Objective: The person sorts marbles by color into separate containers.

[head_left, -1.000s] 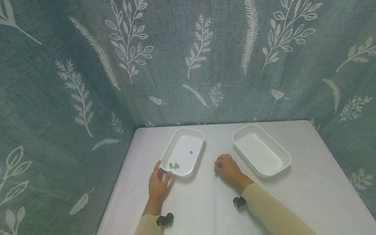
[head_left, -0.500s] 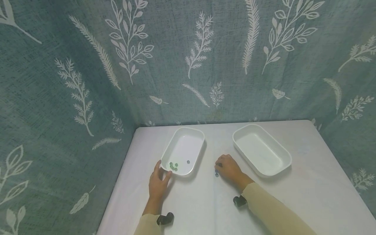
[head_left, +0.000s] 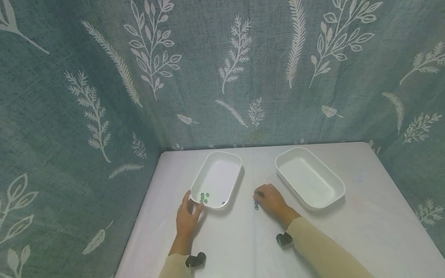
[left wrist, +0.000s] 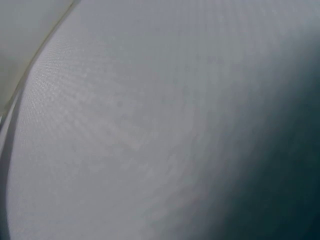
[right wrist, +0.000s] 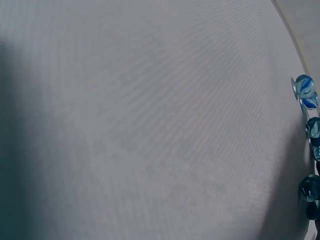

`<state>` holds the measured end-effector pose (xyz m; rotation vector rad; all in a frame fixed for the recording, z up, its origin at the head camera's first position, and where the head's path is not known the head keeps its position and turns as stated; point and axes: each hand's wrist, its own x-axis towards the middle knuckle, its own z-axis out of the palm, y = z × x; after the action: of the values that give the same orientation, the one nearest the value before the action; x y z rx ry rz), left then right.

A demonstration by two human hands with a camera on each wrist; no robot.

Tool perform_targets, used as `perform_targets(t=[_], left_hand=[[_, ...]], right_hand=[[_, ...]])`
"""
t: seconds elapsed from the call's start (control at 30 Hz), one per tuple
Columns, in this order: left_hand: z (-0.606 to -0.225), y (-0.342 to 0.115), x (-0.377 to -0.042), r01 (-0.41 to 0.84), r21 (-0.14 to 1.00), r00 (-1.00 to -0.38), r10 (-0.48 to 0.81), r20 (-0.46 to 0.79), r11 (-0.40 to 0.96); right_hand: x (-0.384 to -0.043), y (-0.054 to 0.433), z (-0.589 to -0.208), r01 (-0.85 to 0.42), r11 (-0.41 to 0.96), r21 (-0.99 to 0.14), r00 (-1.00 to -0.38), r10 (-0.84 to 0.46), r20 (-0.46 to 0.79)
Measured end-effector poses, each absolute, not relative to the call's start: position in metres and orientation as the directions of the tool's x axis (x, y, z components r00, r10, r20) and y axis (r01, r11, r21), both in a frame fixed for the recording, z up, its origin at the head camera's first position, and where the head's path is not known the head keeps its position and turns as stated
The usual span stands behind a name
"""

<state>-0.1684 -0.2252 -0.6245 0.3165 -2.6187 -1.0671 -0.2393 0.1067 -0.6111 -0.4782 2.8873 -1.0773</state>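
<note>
My left hand (head_left: pixel 186 220) holds the near left corner of a white tray (head_left: pixel 238 156), thumb on the near side and fingers on the left side. Several green marbles (head_left: pixel 206 200) are gathered in that corner, and a single bluish marble (head_left: pixel 223 203) lies against the near wall. To the right of this tray, my right hand (head_left: pixel 272 200) curls its fingers around marbles on the table, partly hidden under it. Blue marbles (head_left: pixel 256 207) show beside its fingertips. At the right edge of the right wrist view, several blue and dark swirled glass marbles (right wrist: pixel 310 188) stand in a row.
A second white tray (head_left: pixel 311 175) stands slanted right of the right hand. The table (head_left: pixel 226 239) has a white cloth, and leaf-patterned green fabric (head_left: pixel 208 96) hangs behind it and at both sides. The left wrist view shows mostly white cloth.
The bluish marble in the left tray has rolled from the middle to the near wall. The green marbles have shifted slightly within their corner. Both hands have stayed nearly in place.
</note>
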Motion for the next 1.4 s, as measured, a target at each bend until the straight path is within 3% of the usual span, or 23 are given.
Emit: perform_targets(t=[0.47,0.8,1.4], left_hand=[[-0.624,-0.225,-0.168,-0.066,0.701,-0.929,-0.299,0.216,0.710],[-0.621,-0.224,-0.167,-0.073,0.719,-0.936,-0.297,0.191,0.691],[-0.623,-0.225,-0.167,-0.083,0.708,-0.933,-0.304,0.192,0.701]], right_hand=[[-0.241,0.110,-0.612,-0.255,0.647,-0.718,-0.965,-0.213,0.151],[-0.239,0.109,-0.603,-0.200,0.602,-0.773,-0.979,-0.161,0.128],[-0.240,0.098,-0.577,-0.284,0.588,-0.758,-0.959,-0.187,0.215]])
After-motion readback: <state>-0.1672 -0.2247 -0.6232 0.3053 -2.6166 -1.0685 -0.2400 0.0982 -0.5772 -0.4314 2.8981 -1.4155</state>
